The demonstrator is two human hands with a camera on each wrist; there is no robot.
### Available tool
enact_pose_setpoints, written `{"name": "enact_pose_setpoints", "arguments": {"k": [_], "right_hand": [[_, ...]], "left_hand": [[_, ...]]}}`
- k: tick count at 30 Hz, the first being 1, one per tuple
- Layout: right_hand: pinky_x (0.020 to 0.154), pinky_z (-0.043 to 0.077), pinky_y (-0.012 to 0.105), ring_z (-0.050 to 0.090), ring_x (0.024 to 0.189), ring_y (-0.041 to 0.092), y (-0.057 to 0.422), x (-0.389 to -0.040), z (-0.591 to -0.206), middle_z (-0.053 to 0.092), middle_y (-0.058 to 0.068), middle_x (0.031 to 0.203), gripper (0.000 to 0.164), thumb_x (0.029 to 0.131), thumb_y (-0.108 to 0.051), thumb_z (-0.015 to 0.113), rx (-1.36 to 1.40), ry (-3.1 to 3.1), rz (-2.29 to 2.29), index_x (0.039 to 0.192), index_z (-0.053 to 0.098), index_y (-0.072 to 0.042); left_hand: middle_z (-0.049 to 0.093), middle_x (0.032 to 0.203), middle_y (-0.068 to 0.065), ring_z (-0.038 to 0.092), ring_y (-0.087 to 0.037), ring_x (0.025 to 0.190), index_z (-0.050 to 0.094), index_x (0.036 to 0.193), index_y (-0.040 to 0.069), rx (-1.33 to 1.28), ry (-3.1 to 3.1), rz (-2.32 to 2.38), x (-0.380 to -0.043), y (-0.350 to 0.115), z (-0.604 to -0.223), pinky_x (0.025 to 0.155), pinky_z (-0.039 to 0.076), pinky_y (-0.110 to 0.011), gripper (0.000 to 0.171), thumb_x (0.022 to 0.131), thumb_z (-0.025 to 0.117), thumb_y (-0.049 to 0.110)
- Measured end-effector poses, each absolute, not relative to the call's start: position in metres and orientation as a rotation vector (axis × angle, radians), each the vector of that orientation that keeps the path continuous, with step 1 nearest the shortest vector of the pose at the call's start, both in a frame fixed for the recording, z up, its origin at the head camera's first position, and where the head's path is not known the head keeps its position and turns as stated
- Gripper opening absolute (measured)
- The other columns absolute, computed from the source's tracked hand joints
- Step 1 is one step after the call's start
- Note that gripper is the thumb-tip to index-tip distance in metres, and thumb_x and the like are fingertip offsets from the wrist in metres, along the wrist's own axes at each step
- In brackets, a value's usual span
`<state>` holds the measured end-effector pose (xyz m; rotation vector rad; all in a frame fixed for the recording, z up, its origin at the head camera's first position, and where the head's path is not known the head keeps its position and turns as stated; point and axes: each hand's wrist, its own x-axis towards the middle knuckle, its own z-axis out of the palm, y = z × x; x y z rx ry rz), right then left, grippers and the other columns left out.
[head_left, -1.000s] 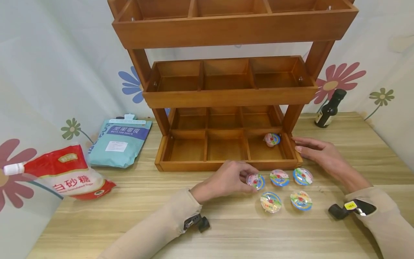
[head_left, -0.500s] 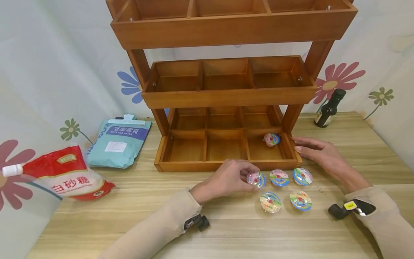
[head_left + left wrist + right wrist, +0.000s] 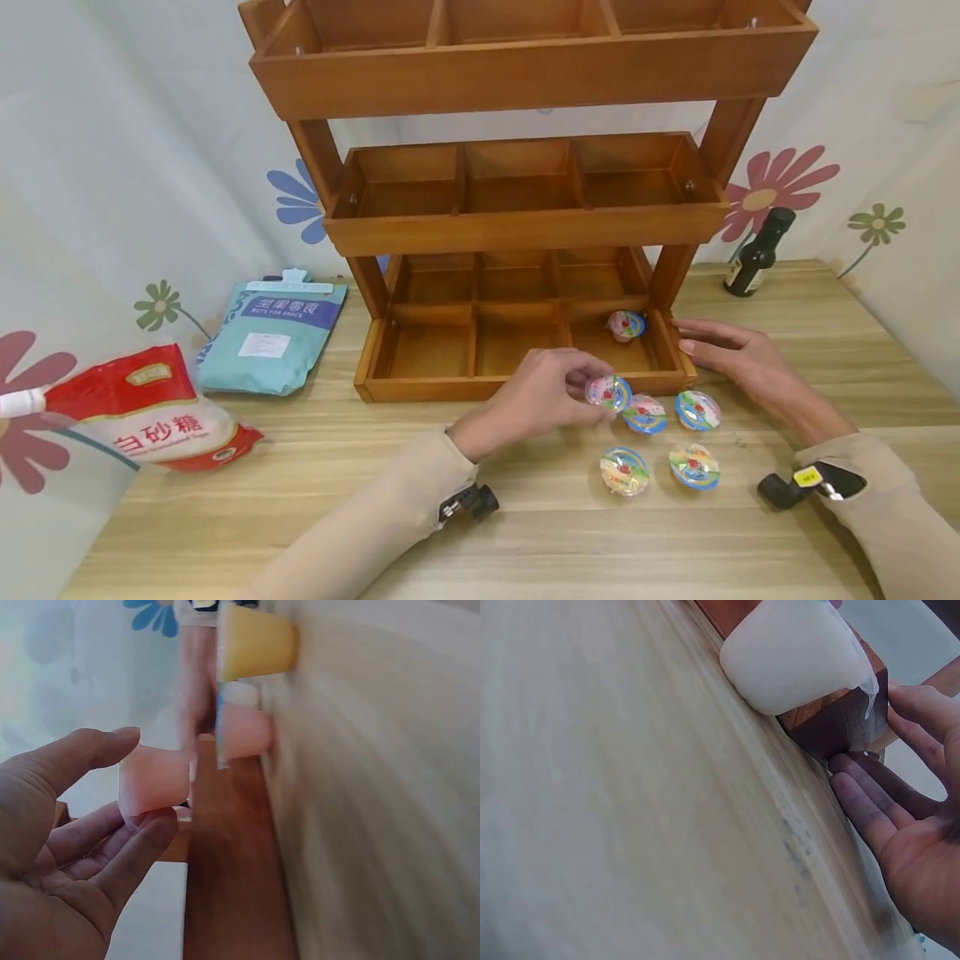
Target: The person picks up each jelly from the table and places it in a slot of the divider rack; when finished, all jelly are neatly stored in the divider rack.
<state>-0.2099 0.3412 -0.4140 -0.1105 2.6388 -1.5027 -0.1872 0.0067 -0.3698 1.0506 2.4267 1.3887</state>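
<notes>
My left hand point(image 3: 543, 392) pinches a pink jelly cup point(image 3: 609, 393) between thumb and fingers, lifted off the table just in front of the wooden rack point(image 3: 427, 390). In the left wrist view the cup's pale pink side point(image 3: 154, 784) shows between the fingertips. Another jelly cup point(image 3: 626, 325) sits in the rack's bottom right compartment. Several more lie on the table, among them a pink one point(image 3: 645, 414) right beside the held cup and a white one point(image 3: 795, 656) near the rack's corner. My right hand point(image 3: 757, 367) touches the rack's right end with extended fingers.
The rack's upper tiers point(image 3: 525, 229) overhang the bottom one. On the left lie a red and white sugar bag point(image 3: 161, 412) and a teal nut snack bag point(image 3: 273, 337). A dark bottle point(image 3: 757, 254) stands at the back right, before a flowered curtain point(image 3: 180, 150).
My left hand has raised the pink jelly cup from the table and moved it slightly right, toward the rack. The right hand stays at the rack's end. The head view has shifted slightly.
</notes>
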Motion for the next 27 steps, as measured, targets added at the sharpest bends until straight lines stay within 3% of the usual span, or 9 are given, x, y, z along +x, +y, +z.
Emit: {"name": "enact_pose_setpoints", "arguments": {"k": [7,14,19,27], "right_hand": [[0.096,0.042,0.011,0.05,0.132,0.003,0.341,-0.21,-0.417,0.06,-0.005,0.151,0.059,0.103,-0.046,0.07,-0.09,2.631,-1.531,0.155,0.058,-0.019],[0.095,0.042,0.01,0.048,0.136,0.009,0.341,-0.21,-0.416,0.058,0.001,0.154,0.06,0.103,-0.048,0.069,-0.12,2.646,-1.501,0.155,0.058,-0.021],[0.095,0.042,0.011,0.047,0.136,0.009,0.34,-0.21,-0.416,0.059,-0.001,0.152,0.059,0.103,-0.048,0.07,-0.096,2.635,-1.518,0.155,0.059,-0.022],[0.097,0.041,0.011,0.045,0.14,0.013,0.34,-0.211,-0.415,0.058,0.0,0.154,0.06,0.102,-0.047,0.071,-0.08,2.626,-1.542,0.155,0.059,-0.02]], "left_hand": [[0.077,0.11,-0.003,0.069,0.002,0.09,0.077,0.122,0.002,1.097,2.486,1.364,-0.195,0.02,-0.359,0.079,0.055,-0.013,0.045,0.082,0.094,0.015],[0.078,0.114,-0.003,0.069,0.001,0.091,0.077,0.123,0.005,1.052,2.494,1.403,-0.206,0.031,-0.357,0.081,0.054,-0.015,0.045,0.084,0.094,0.019],[0.078,0.114,-0.002,0.067,0.002,0.09,0.077,0.124,0.006,1.004,2.506,1.407,-0.216,0.041,-0.357,0.08,0.053,-0.013,0.045,0.085,0.094,0.02],[0.078,0.101,0.003,0.067,0.002,0.085,0.077,0.123,0.005,0.906,2.498,1.449,-0.226,0.055,-0.357,0.076,0.054,-0.015,0.045,0.084,0.094,0.019]]}}
